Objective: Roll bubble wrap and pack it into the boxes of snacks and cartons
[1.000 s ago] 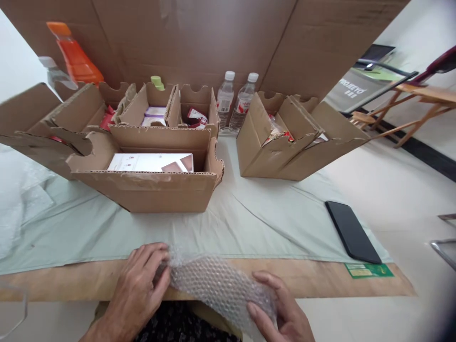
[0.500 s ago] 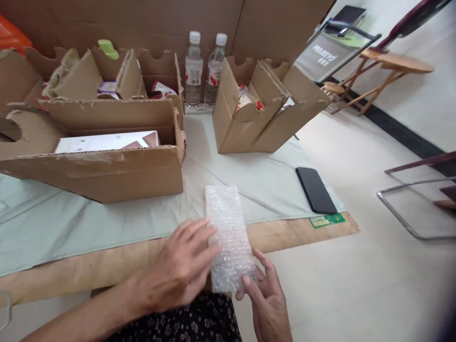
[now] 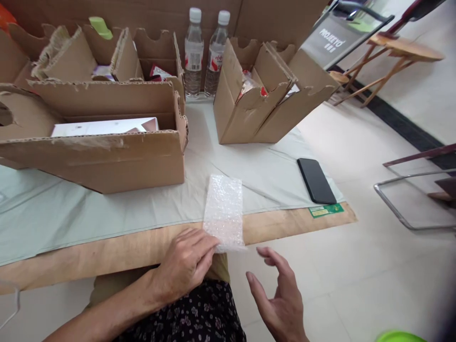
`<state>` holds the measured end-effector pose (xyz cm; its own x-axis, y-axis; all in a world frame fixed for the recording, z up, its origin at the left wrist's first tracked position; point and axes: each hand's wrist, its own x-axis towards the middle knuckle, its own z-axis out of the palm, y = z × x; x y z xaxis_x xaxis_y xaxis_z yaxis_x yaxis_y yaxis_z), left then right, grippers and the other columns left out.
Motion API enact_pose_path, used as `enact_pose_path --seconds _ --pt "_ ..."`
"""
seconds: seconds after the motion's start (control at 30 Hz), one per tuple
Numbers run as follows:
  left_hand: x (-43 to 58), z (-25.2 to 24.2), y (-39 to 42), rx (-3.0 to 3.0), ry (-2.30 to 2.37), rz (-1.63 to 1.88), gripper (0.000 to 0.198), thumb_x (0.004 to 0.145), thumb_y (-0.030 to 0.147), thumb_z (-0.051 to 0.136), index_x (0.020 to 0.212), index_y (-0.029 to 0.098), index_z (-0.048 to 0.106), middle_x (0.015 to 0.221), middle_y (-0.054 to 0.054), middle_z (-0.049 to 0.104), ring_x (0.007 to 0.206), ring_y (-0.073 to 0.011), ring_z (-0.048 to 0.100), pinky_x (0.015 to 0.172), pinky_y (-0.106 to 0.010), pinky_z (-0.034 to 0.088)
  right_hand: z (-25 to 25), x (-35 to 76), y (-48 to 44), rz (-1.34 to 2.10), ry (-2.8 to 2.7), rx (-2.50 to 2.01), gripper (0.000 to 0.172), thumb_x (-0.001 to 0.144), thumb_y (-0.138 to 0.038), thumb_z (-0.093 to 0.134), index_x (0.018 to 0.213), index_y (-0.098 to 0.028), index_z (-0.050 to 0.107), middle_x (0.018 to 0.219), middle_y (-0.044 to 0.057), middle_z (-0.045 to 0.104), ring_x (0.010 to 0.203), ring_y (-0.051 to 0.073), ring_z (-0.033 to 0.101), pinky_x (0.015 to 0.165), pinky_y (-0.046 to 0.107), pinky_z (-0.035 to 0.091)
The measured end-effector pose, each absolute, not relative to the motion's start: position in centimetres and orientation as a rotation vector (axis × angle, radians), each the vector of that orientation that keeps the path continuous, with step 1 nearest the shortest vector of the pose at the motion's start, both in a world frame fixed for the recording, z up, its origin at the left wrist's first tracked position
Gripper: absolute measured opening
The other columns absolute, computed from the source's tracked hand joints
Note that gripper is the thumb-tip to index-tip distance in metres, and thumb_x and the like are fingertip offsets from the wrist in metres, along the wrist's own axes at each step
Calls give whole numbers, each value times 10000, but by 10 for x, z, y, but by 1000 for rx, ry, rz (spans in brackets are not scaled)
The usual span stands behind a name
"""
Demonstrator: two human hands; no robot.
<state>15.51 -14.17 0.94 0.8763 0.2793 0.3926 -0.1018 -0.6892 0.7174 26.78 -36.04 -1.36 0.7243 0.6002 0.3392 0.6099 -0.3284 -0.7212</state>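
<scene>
left hand (image 3: 187,263) fingers flat, touching bubble wrap (image 3: 224,211) | right hand (image 3: 281,299) fingers spread, wrist cropped

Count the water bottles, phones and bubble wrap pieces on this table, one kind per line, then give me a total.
Water bottles: 2
Phone: 1
Bubble wrap piece: 1
Total: 4
</scene>
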Motion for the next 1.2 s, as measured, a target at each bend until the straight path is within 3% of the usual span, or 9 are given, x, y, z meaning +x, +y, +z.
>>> enact_pose_path --seconds 0.07,0.17,0.3,0.47,0.7,0.83,0.93,1.07,1.2 --pt "162 13 -139 2247 151 569 218 984 70 542 1129 163 675 937 -64 775 823 -207 726 770 -363 592 -12 274 -348 -119 -1052 -2072 693 926 -228 711 1552 -245 414 1388 151 617 1250 308 599 994 498 545" --pt "174 14 -135 2239 231 505 285 981 83 547 1236 156 650 998 -70 792 836 -204 756 758 -337 609 -8 283 -324 -237 -1140 -2069 709 943 -226 699 1572 -195 374 1376 172 621 1274 317 583 1031 514 509" --pt "187 7 -134 2286 272 492 332 961 84 551 1278 149 627 1027 -83 802 823 -214 774 733 -332 627 -2 293 -314 -402 -1303 -1983 530 901 -110 705 1402 -169 544 1285 165 673 1258 319 593 1025 490 473" --pt "188 4 -137 2390 299 500 314 986 103 542 1287 165 605 1057 -93 782 851 -227 763 745 -360 635 -7 299 -317 -255 -1550 -1984 261 954 -116 636 1207 -179 654 1209 98 753 1277 301 594 1021 452 426" --pt "159 17 -134 2631 109 599 327 953 152 646 1277 118 613 1340 -199 636 1276 -360 563 1043 -552 497 -9 312 -313 -150 -1608 -1931 251 986 -75 561 1170 -198 679 1205 57 771 1270 273 607 1026 442 408" --pt "159 17 -133 2524 22 483 286 972 8 524 1199 141 636 1074 -93 735 1035 -241 650 960 -465 508 -3 320 -309 -59 -1556 -1855 243 986 -62 533 1128 -201 673 1041 38 794 1121 230 669 966 411 475" --pt "166 16 -132 2401 145 463 269 995 33 514 1186 176 636 937 -40 727 843 -188 644 814 -392 525 -2 324 -307 -50 -1452 -1855 238 990 -89 550 1172 -197 658 1037 61 773 1062 219 679 919 387 532" --pt "175 15 -131 2339 282 465 307 998 52 523 1250 204 612 997 -42 726 876 -192 664 786 -374 544 -2 325 -313 -321 -1356 -1890 318 945 -116 663 1259 -158 633 1131 127 737 1177 277 641 975 442 515" --pt "182 11 -131 2391 309 479 320 1005 36 489 1255 204 598 1071 -62 709 949 -200 681 833 -380 576 -3 321 -310 -281 -1536 -1889 245 937 -104 671 1174 -167 671 1130 92 763 1206 278 633 997 433 473"
